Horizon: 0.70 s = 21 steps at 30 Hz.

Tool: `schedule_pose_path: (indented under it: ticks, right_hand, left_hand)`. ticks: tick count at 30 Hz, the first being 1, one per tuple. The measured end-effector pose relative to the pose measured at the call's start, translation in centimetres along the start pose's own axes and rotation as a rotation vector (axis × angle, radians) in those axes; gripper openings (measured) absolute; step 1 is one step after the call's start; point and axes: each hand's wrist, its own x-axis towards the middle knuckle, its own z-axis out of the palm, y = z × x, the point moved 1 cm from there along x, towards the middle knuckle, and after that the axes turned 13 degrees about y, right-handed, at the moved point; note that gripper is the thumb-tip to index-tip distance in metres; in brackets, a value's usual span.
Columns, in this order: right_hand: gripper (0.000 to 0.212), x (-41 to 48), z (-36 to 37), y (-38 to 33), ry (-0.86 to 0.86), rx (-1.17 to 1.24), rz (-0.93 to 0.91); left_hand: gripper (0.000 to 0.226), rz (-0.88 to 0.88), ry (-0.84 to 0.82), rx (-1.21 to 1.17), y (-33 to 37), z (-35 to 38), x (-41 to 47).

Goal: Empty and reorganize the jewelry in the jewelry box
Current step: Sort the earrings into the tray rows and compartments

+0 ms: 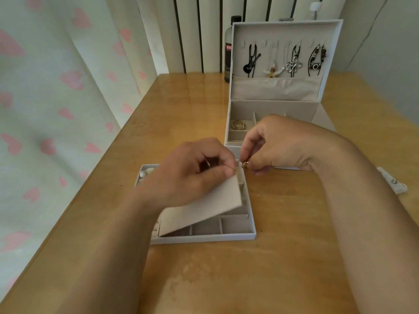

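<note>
- Small gold piece: pinched in the right hand fingertips, just above the tray's far right corner, touching the card's top edge.
- Beige card: pinched at its top corner by the left hand, tilted over the removable tray.
- Recommended: hold the card steady; seat the piece squarely before letting go.
- Jewelry box: open behind, gold rings in a compartment.

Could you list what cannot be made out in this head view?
- Small gold piece: mostly hidden by the right hand; type unclear.
- Tray compartments: covered by the beige panel and left hand.
- Box base, right compartments: behind the right hand.
- Bottle label: too small.
</note>
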Motion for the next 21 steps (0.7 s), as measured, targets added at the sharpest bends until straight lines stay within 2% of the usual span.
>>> schedule_pose_path:
  ticks: [9,13,21]
  right_hand:
    - [0.019,-0.1,3.6,-1.5,-0.058,0.065,-0.037]
    - [0.018,0.1,5.6,-1.6,-0.047,0.06,-0.043]
    - [0.019,-0.2,7.5,-2.0,-0.034,0.042,-0.103]
  left_hand:
    - [0.003,-0.085,0.246,-0.303,0.5,-6.3,-1.9]
    - [0.004,-0.153,0.339,-0.338,0.6,-7.4,-3.1]
    - [0.006,-0.182,0.385,-0.333,1.6,-7.6,-4.2]
